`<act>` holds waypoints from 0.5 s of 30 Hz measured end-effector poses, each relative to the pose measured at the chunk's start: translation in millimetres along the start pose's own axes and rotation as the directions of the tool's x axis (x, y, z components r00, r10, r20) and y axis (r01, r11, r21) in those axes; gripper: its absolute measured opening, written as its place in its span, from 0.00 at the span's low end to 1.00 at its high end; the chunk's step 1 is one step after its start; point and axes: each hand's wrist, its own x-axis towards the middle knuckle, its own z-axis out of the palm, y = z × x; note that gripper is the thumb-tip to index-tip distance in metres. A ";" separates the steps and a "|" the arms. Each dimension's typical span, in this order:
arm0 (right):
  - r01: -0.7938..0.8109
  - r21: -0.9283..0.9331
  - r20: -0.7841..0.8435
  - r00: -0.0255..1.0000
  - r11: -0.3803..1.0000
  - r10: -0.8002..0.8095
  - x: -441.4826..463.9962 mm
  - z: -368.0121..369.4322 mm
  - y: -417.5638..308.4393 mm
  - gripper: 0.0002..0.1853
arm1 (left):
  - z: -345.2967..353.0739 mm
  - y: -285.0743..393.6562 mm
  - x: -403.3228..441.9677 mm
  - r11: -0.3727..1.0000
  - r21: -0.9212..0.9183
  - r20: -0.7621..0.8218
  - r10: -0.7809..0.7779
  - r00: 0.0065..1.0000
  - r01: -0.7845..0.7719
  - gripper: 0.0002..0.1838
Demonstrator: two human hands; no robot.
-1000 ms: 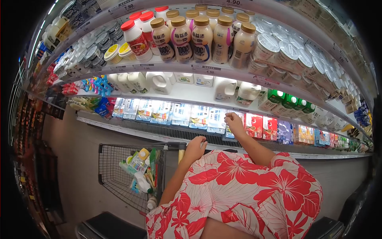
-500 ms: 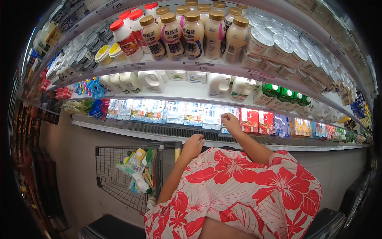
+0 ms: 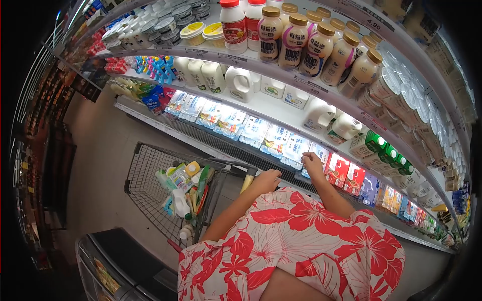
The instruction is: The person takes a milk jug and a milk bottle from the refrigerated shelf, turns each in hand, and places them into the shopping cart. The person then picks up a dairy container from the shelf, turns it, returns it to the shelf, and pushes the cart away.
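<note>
just bare hands (image 3: 267, 180) near the shopping cart (image 3: 168, 193)

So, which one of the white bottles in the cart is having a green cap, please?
The larger white bottle, lying on its side in the cart. Its cap is dark green; the smaller white bottle beside it shows no green cap.

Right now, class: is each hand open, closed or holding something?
Left hand: fingers curled near the cart handle; whether closed cannot be told.
Right hand: half open, fingers loosely bent, no item visible.
</note>
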 end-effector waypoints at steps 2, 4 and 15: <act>-0.010 0.054 0.061 0.998 0.999 0.006 -4.8 12.0 -13.0 0.14 | -1.8 1.9 -4.1 1.000 -0.006 0.083 -0.007 0.997 0.007 0.14; 0.001 0.045 0.124 0.992 0.999 -0.006 -11.0 27.3 -26.0 0.14 | 0.5 -2.0 -8.4 1.000 -0.025 0.054 0.004 0.999 -0.003 0.14; 0.610 0.175 0.874 0.266 0.773 -0.407 -70.3 171.5 -128.5 0.12 | -24.3 -18.9 -46.1 0.996 0.069 0.201 -0.077 0.977 0.065 0.24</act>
